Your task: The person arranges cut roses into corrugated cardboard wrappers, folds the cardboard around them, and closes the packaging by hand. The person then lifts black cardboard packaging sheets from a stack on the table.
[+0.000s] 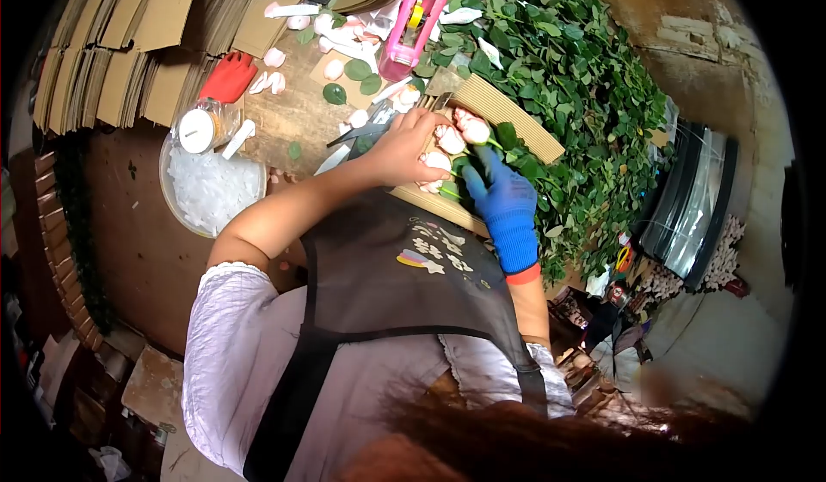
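Note:
Pale pink roses lie in a small bunch between my hands, heads toward my left side and green stems to the right. My bare left hand curves around the heads, thumb at the lowest bloom and fingers over the upper ones. On the stem side is my right hand in a blue knitted glove, its thumb and forefinger stretched apart at the stems and leaves. A strip of corrugated cardboard stands behind the blooms, and another cardboard edge shows in front of them.
A heap of leafy rose stems covers the right side. A pink tape dispenser stands behind my hands. Left are stacked cardboard pieces, a red glove, a lidded jar and a tub of clear pieces.

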`<state>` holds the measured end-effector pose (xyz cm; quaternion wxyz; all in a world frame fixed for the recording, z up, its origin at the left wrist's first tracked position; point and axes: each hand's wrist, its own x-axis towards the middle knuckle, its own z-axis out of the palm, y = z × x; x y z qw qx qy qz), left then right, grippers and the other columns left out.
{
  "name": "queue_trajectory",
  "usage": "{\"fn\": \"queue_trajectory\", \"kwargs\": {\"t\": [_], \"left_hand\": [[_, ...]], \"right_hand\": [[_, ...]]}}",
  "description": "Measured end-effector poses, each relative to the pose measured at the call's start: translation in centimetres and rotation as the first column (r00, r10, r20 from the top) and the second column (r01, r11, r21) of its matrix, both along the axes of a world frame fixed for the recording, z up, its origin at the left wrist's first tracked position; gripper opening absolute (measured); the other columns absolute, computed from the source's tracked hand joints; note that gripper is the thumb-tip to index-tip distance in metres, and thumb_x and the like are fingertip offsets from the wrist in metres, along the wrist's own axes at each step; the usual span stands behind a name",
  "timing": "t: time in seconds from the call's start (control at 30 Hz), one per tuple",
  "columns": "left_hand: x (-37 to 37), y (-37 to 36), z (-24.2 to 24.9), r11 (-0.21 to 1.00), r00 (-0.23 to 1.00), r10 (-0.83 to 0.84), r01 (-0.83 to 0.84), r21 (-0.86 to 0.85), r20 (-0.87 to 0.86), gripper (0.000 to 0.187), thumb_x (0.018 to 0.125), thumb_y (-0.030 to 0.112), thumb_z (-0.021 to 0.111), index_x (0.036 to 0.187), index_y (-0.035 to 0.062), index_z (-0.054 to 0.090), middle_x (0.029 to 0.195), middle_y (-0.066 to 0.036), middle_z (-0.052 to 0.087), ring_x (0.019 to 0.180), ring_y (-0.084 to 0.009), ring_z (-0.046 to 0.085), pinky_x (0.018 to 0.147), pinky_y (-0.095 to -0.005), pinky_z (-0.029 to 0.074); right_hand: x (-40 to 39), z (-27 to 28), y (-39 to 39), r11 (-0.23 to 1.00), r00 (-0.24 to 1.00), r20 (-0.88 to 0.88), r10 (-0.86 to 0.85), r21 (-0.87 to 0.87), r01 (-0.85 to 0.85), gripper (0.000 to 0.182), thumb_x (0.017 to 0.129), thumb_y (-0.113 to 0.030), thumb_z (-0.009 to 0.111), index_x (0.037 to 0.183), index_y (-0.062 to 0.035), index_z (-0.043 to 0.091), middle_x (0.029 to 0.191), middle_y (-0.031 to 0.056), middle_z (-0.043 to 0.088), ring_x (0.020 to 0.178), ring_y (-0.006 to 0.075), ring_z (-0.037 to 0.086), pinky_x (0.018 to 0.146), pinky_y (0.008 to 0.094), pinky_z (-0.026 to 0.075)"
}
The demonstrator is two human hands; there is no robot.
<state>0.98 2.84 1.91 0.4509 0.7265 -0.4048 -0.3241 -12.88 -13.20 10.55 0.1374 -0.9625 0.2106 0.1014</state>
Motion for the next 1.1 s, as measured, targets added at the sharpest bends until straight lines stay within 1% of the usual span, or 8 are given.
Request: {"fn": "queue_trajectory", "kwargs": {"t": [0.07,0.17,0.27,0.43,0.67,0.73,0.9,1.1], "left_hand": [[0.0,0.3,0.3,1.0,1.0,0.001,-0.002,-0.024,-0.03,0.078,0.073,0.037,0.083,0.136,0.0089,0.045,0.131,-0.018,0.043,0.129,-0.0381,0.039,0.111,-0.0441,0.031],[-0.1,0.2,0.0,1.0,1.0,-0.015,0.015,0.011,-0.006,0.074,0.074,0.037,0.082,0.135,0.0134,0.047,0.133,-0.018,0.043,0.13,-0.0392,0.039,0.111,-0.0451,0.031],[-0.1,0.2,0.0,1.0,1.0,-0.006,0.006,0.028,-0.007,0.07,0.074,0.037,0.082,0.132,0.0143,0.05,0.136,-0.022,0.041,0.131,-0.0424,0.037,0.111,-0.0469,0.032],[-1.0,-1.2,-0.3,0.989,0.989,0.145,-0.144,0.026,-0.033,0.054,0.073,0.037,0.083,0.117,0.0129,0.063,0.141,-0.03,0.039,0.132,-0.0468,0.036,0.111,-0.0498,0.033],[-1.4,-1.3,-1.0,0.973,0.975,0.219,-0.22,-0.063,-0.032,0.034,0.075,0.032,0.082,0.101,0.0131,0.073,0.141,-0.033,0.043,0.136,-0.0468,0.037,0.112,-0.0496,0.034],[-1.4,-1.4,-1.2,0.97,0.973,0.23,-0.23,-0.084,-0.017,0.032,0.075,0.032,0.082,0.099,0.0132,0.073,0.141,-0.033,0.043,0.135,-0.0468,0.037,0.112,-0.0486,0.034],[-1.4,-1.3,-1.2,0.969,0.971,0.237,-0.238,-0.069,-0.02,0.055,0.077,0.031,0.081,0.123,0.0095,0.06,0.131,-0.022,0.05,0.129,-0.0401,0.042,0.109,-0.0469,0.036],[-1.6,-1.8,-1.8,0.961,0.965,0.264,-0.264,-0.08,-0.006,0.068,0.077,0.032,0.082,0.133,0.0065,0.053,0.13,-0.02,0.048,0.126,-0.037,0.044,0.109,-0.0435,0.036]], "right_hand": [[1.6,0.7,0.5,1.0,0.991,-0.131,-0.021,-0.015,0.02,0.039,0.095,-0.044,0.059,0.126,-0.0218,0.062,0.087,0.0134,0.072,0.076,0.0346,0.069,0.069,0.0456,0.053],[1.2,-2.6,-0.8,0.995,0.994,0.053,0.091,-0.039,-0.089,0.035,0.094,-0.042,0.059,0.122,-0.0208,0.063,0.082,0.012,0.071,0.073,0.0331,0.068,0.067,0.0442,0.053],[1.1,-2.6,-1.0,0.985,0.984,-0.138,0.113,-0.115,-0.129,0.029,0.091,-0.039,0.066,0.115,-0.0225,0.068,0.088,0.0113,0.072,0.078,0.0322,0.069,0.068,0.0429,0.054],[0.3,-3.3,-1.3,0.967,0.973,-0.013,0.231,-0.109,-0.231,0.038,0.093,-0.035,0.064,0.126,-0.0186,0.061,0.078,0.0116,0.068,0.068,0.0329,0.065,0.062,0.0451,0.051],[-0.6,-2.3,0.0,0.974,0.991,0.134,-0.004,-0.223,0.034,0.042,0.096,-0.042,0.059,0.123,-0.0106,0.061,0.079,0.0146,0.071,0.067,0.034,0.068,0.062,0.0448,0.054],[0.8,-3.2,-0.8,0.987,0.988,0.135,-0.079,-0.13,0.097,0.034,0.095,-0.043,0.06,0.11,-0.0139,0.068,0.084,0.0141,0.072,0.073,0.0342,0.069,0.065,0.0439,0.055],[1.1,-3.8,-2.5,0.97,0.961,0.232,-0.152,0.22,0.1,0.027,0.092,-0.041,0.063,0.109,-0.0223,0.072,0.093,0.0098,0.074,0.083,0.0319,0.07,0.073,0.0423,0.055],[1.2,-3.5,-2.4,0.997,0.991,0.123,-0.044,0.062,0.036,0.026,0.092,-0.039,0.062,0.112,-0.0234,0.07,0.092,0.0097,0.072,0.081,0.0332,0.069,0.071,0.0433,0.054]]}}
